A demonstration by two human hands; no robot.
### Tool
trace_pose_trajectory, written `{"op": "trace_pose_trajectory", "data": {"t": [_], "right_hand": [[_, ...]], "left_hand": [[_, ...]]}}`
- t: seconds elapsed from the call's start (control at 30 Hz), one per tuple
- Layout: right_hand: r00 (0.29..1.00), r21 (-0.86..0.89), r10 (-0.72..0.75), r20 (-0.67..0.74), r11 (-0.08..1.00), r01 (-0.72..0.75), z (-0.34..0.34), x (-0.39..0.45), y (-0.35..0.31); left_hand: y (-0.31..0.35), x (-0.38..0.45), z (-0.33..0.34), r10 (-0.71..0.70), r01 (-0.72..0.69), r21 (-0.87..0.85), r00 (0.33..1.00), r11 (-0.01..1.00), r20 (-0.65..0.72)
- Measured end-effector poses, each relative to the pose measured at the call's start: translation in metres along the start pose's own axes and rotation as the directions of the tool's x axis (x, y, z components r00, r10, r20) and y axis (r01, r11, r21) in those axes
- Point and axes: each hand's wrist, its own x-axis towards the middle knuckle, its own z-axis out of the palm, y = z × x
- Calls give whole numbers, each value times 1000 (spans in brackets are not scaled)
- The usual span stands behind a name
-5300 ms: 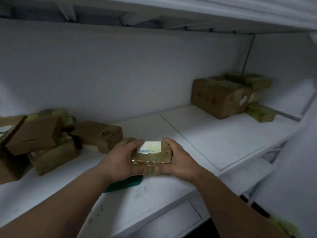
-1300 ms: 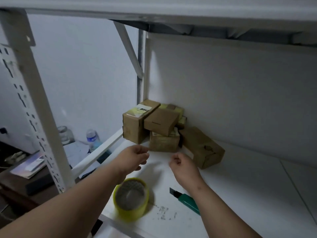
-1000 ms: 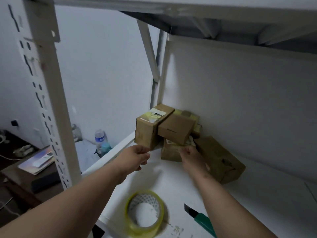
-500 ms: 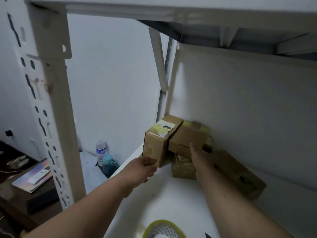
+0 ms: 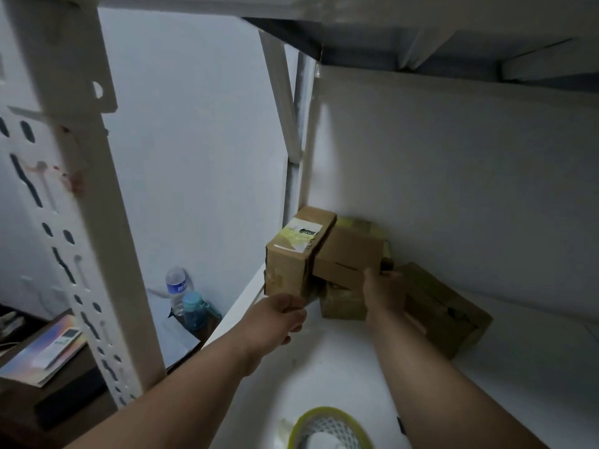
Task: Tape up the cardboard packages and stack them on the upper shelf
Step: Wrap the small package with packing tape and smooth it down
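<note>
Both arms are stretched toward the boxes in the shelf [image 5: 340, 361] corner. The tilted middle box [image 5: 348, 259] is gripped by the right hand [image 5: 384, 291]; the left hand [image 5: 280, 314], fingers loosely curled, is held under the labelled box [image 5: 296, 254].

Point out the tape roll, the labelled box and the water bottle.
tape roll [image 5: 303, 422], head view, yellow rim
labelled box [image 5: 285, 270], head view, front face
water bottle [image 5: 176, 285], head view, label band
</note>
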Motion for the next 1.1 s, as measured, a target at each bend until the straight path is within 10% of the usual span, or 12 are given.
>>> {"op": "trace_pose_trajectory", "data": {"t": [0.6,0.93,1.1], "right_hand": [[981,608,81,174,775,-171,-150,-73,40],[981,320,53,185,941,-111,-230,-63,81],[980,-348,-114,164,923,166,-264,-59,118]], "left_hand": [[29,-37,23,88,-101,-410,995,907,-50],[35,-70,83,60,-31,-366,996,930,66],[39,-81,109,24,-87,-416,988,905,-155]]}}
